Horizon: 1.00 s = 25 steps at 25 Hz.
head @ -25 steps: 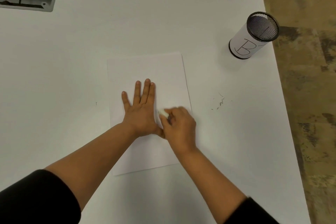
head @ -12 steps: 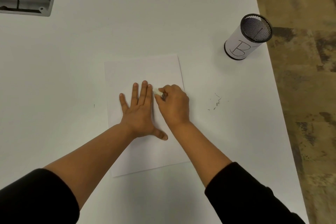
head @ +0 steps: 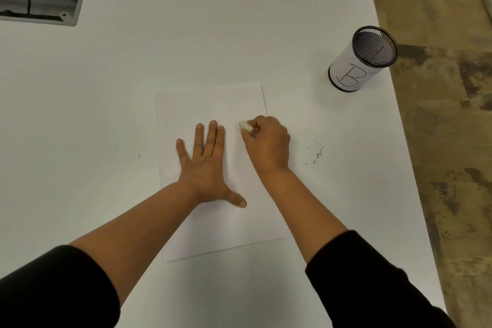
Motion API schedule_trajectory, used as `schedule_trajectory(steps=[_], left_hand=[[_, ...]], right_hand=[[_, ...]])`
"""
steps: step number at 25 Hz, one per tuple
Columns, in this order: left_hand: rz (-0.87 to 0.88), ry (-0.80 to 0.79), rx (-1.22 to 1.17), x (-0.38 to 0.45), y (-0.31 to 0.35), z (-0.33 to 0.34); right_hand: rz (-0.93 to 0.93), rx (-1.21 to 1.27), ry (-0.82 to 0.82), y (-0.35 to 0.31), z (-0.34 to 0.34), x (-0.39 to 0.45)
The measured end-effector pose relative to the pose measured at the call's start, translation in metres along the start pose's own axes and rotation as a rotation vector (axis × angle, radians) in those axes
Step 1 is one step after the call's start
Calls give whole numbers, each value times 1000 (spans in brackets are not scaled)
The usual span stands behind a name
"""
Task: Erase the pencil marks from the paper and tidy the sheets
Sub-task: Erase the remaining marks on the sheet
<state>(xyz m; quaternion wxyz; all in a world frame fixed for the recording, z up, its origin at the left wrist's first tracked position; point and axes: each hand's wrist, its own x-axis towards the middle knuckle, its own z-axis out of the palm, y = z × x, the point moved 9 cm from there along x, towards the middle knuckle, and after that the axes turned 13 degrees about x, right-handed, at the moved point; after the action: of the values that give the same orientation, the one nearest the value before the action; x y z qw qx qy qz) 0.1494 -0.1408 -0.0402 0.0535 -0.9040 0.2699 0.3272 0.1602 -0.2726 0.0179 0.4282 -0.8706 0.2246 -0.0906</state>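
My left hand lies flat, fingers straight, pressing the paper at the centre of the white worktop. My right hand pinches a white eraser against the sheet. At two o'clock stands a mesh pen cup labelled B; its contents are unclear.

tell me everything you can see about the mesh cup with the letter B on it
The cup is a round black wire-mesh pen holder, wrapped in a white paper sleeve with a hand-drawn B. It stands upright on the white table near the right edge, beyond and right of the paper. One thin dark stick, perhaps a pencil, shows inside. Nothing else touches it; both hands are well away.
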Motion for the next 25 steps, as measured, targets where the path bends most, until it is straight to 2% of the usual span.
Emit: schedule_trajectory(steps=[5, 11, 16, 21, 25], left_hand=[[1, 7, 4, 0, 1, 0], [1, -6, 11, -1, 1, -1], [4, -1, 18, -1, 1, -1], [-2, -5, 6, -1, 1, -1], [5, 7, 5, -1, 3, -1]], right_hand=[[40, 37, -20, 27, -25, -97], [48, 0, 21, 14, -13, -14], [61, 17, -8, 35, -34, -95], [34, -17, 88, 26, -28, -29], [66, 8, 35, 30, -28, -79]])
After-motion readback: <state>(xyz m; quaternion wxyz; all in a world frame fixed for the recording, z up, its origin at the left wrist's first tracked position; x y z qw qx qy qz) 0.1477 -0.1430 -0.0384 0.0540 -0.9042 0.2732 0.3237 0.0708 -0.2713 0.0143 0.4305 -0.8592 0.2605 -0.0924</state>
